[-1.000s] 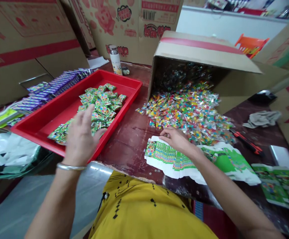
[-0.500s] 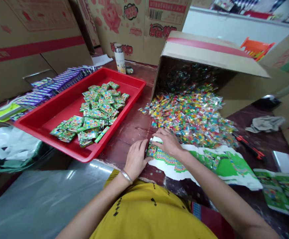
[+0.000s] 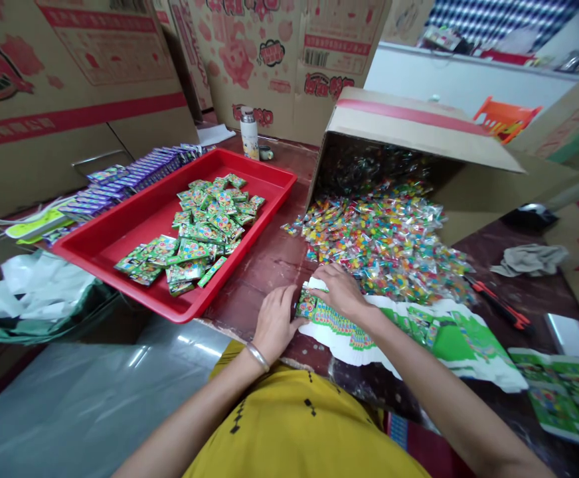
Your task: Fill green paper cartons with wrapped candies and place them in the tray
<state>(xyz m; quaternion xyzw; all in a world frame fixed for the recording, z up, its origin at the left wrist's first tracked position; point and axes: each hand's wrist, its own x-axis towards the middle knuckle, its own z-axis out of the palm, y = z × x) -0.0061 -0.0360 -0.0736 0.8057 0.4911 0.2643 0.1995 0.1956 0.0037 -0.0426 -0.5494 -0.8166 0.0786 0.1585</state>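
Observation:
A small green printed carton [image 3: 307, 305] lies at the left end of a fanned row of flat cartons [image 3: 344, 330] on the table. My left hand [image 3: 275, 321] presses against its left side, thumb and fingers closed on the edge. From above, my right hand [image 3: 338, 289] bends over the same carton, fingertips pinching a white flap at its top. The palm hides part of the row. Behind my right hand spreads a heap of clear-wrapped colourful candies [image 3: 374, 245], spilling from a cardboard box [image 3: 419, 126] on its side.
A red tray [image 3: 90, 242] with many filled green cartons [image 3: 214, 216] stands left. Beyond it are purple packs [image 3: 135, 174] and a flask [image 3: 249, 135]. To the right lie a red-and-black cutter [image 3: 503, 307], a grey cloth [image 3: 529, 259] and green printed sheets [image 3: 563, 388].
The view has tilted slightly upward, so the scene sits a little lower and further right. Both hands stay at the same carton, with hardly any finger movement.

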